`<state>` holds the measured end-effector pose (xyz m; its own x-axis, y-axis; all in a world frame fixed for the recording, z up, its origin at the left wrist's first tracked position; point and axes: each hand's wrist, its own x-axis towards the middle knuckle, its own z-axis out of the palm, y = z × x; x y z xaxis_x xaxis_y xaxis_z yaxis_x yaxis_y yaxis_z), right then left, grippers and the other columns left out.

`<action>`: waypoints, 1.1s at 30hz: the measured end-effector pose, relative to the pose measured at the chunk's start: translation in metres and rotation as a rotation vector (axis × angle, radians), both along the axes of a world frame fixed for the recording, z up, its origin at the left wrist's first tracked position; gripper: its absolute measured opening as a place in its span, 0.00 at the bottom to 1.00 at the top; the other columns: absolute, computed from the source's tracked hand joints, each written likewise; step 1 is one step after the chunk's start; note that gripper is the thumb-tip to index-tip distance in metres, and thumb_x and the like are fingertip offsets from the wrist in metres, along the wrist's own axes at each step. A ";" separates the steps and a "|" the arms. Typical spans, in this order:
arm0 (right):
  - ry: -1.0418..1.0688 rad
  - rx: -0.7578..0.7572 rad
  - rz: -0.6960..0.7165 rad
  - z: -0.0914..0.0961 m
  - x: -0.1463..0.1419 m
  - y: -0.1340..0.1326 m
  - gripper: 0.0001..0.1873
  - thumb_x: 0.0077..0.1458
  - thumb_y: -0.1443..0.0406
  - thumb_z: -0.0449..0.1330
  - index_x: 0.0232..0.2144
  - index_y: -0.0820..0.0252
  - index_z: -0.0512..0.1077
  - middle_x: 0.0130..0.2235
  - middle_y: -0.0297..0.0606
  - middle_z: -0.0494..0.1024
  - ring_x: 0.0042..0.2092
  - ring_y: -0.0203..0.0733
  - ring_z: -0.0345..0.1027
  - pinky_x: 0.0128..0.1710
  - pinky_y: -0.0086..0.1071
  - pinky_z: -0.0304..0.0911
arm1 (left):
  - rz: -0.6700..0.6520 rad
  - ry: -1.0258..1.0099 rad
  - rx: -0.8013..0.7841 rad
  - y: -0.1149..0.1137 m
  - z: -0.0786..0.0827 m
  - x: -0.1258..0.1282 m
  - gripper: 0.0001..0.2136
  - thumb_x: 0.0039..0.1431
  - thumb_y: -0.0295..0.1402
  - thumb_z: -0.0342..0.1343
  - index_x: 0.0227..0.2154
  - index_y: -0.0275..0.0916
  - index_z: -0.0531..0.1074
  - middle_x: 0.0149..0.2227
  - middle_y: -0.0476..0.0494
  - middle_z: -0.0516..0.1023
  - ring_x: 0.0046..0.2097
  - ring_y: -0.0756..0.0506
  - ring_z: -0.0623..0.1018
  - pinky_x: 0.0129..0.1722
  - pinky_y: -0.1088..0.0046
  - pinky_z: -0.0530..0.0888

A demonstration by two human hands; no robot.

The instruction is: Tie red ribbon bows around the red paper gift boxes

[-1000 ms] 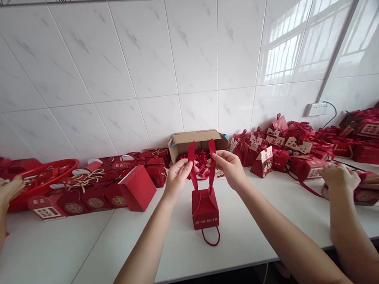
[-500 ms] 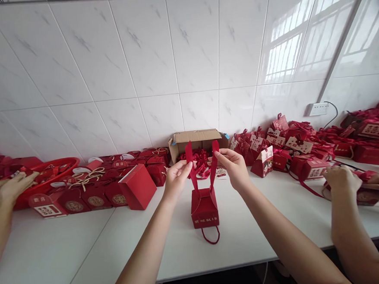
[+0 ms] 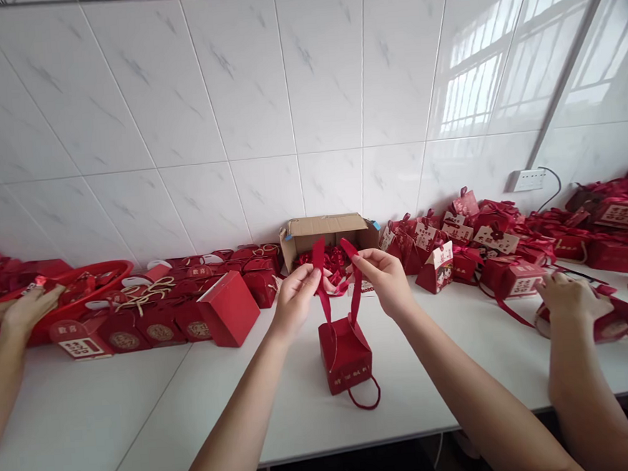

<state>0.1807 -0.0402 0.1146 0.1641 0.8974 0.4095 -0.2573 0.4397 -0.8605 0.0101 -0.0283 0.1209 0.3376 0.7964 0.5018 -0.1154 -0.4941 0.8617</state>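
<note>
A small red gift box (image 3: 347, 355) with pale lettering on its front stands slightly turned in front of me. A dark red cord handle (image 3: 369, 404) loops out at its near side. From its top rise two ends of a red ribbon (image 3: 325, 303). My left hand (image 3: 295, 298) pinches the left end between thumb and fingers. The right end is pinched in my right hand (image 3: 384, 277). Both hands are above and behind the box, a short way apart, and the ribbon tips stick up past the fingers.
An open cardboard box (image 3: 324, 225) of red ribbons sits against the tiled wall. Red gift boxes (image 3: 159, 325) line up at left, beside a red basin (image 3: 117, 267) where a co-worker's hand (image 3: 29, 309) reaches. More boxes (image 3: 510, 275) pile at right, near another co-worker's hands (image 3: 574, 300).
The ribbon ends have come closer together and lower. The gift box has turned and shifted slightly right and nearer me. At right, one co-worker's hand has moved away from a box.
</note>
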 end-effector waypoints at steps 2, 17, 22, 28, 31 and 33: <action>-0.029 -0.002 0.023 0.001 -0.002 0.001 0.10 0.48 0.59 0.65 0.29 0.60 0.74 0.26 0.34 0.76 0.24 0.33 0.66 0.25 0.28 0.62 | -0.021 0.044 0.016 0.000 0.001 0.003 0.12 0.60 0.40 0.52 0.28 0.38 0.72 0.23 0.49 0.71 0.31 0.48 0.73 0.40 0.68 0.71; -0.403 0.255 0.116 -0.008 0.006 -0.003 0.12 0.56 0.56 0.58 0.34 0.56 0.76 0.33 0.37 0.76 0.35 0.39 0.70 0.33 0.33 0.67 | -0.032 0.169 -0.075 0.008 0.003 0.006 0.08 0.55 0.36 0.56 0.26 0.39 0.75 0.22 0.51 0.69 0.27 0.50 0.69 0.31 0.73 0.66; -0.626 0.428 0.009 -0.011 0.016 0.003 0.10 0.59 0.59 0.56 0.35 0.52 0.77 0.34 0.39 0.78 0.38 0.43 0.68 0.41 0.40 0.63 | -0.108 0.133 -0.172 0.013 0.003 0.001 0.11 0.56 0.37 0.54 0.21 0.39 0.72 0.24 0.48 0.72 0.31 0.47 0.73 0.37 0.71 0.69; -0.902 0.599 -0.204 -0.017 0.022 0.006 0.14 0.62 0.66 0.51 0.39 0.50 0.77 0.38 0.38 0.79 0.44 0.45 0.66 0.47 0.44 0.54 | -0.192 0.139 -0.215 0.013 0.004 0.000 0.15 0.58 0.41 0.50 0.24 0.37 0.75 0.28 0.42 0.77 0.34 0.44 0.76 0.40 0.65 0.72; -0.948 0.629 -0.299 -0.020 0.020 0.007 0.14 0.62 0.67 0.51 0.41 0.50 0.77 0.38 0.37 0.79 0.43 0.44 0.67 0.46 0.43 0.55 | -0.143 0.189 -0.178 0.010 0.004 -0.001 0.15 0.58 0.42 0.52 0.25 0.37 0.76 0.27 0.43 0.76 0.34 0.44 0.76 0.38 0.66 0.72; -0.870 0.597 -0.311 -0.023 0.018 0.006 0.13 0.60 0.67 0.54 0.41 0.49 0.78 0.39 0.37 0.80 0.43 0.45 0.68 0.46 0.43 0.56 | -0.079 0.236 -0.124 0.007 0.004 -0.002 0.14 0.56 0.42 0.54 0.23 0.38 0.76 0.25 0.45 0.76 0.33 0.44 0.75 0.37 0.66 0.71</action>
<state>0.1986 -0.0339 0.0915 -0.2068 0.4862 0.8490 0.5280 0.7860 -0.3215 0.0079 -0.0217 0.1248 0.4975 0.8130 0.3026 0.0617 -0.3811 0.9225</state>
